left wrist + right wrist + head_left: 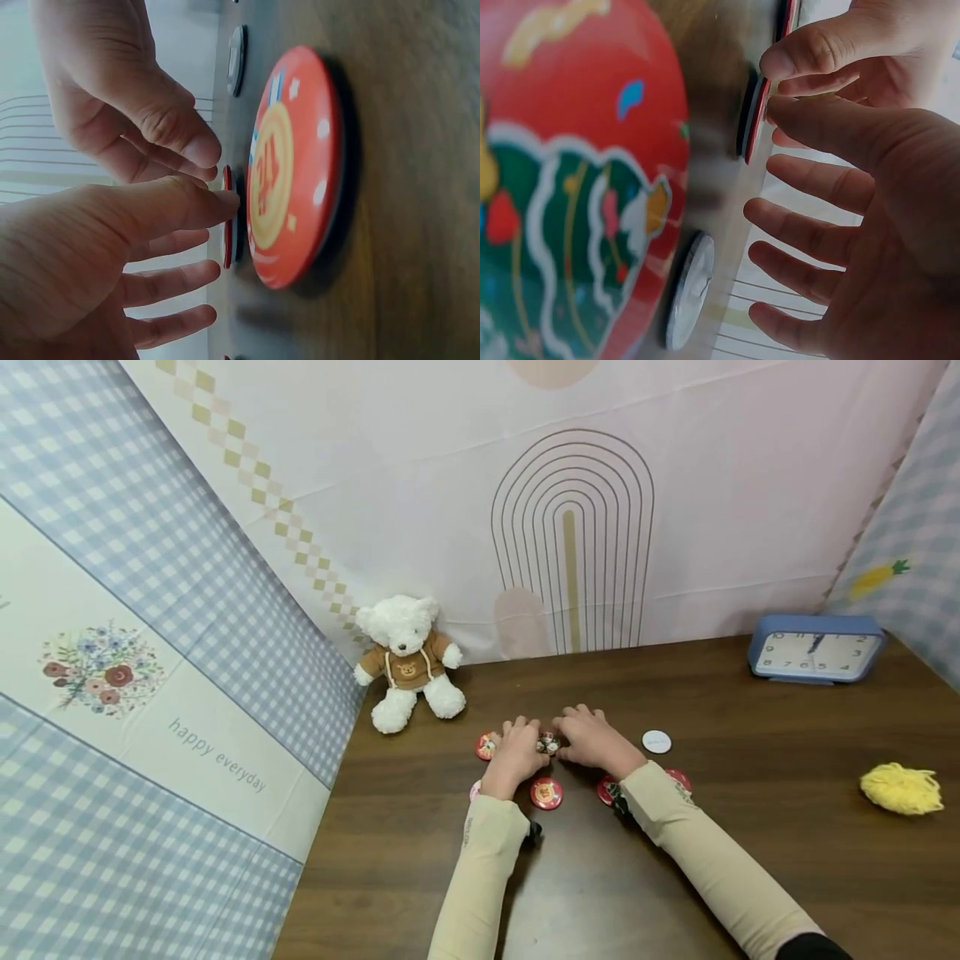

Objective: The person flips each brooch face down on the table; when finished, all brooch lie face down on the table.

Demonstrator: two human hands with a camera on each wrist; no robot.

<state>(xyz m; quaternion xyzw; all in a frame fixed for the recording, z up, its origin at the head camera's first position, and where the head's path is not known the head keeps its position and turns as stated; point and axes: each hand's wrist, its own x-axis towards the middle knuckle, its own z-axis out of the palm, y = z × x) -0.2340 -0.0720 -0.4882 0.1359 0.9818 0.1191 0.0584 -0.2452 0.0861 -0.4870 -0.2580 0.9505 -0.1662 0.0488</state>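
A round pin badge with a dark, patterned face (548, 743) lies on the table between my hands. My left hand (516, 753) reaches over its left side, and in the left wrist view the thumb (214, 206) overlaps the badge's edge (228, 251). On the other side is my right hand (596, 742), fingers loosely spread. Its thumb tip is close to the red-rimmed badge (756, 124) in the right wrist view; contact cannot be made out. Nearer me lies a red badge with a yellow centre (547, 793). Another red badge (486, 745) is partly hidden by my left hand.
Red badges (607, 790) lie partly under my right forearm, one showing a green tree (577, 247). A white disc (657, 742) sits right of my hand. Further off are a teddy bear (405, 660), a blue clock (816, 649) and yellow yarn (902, 789).
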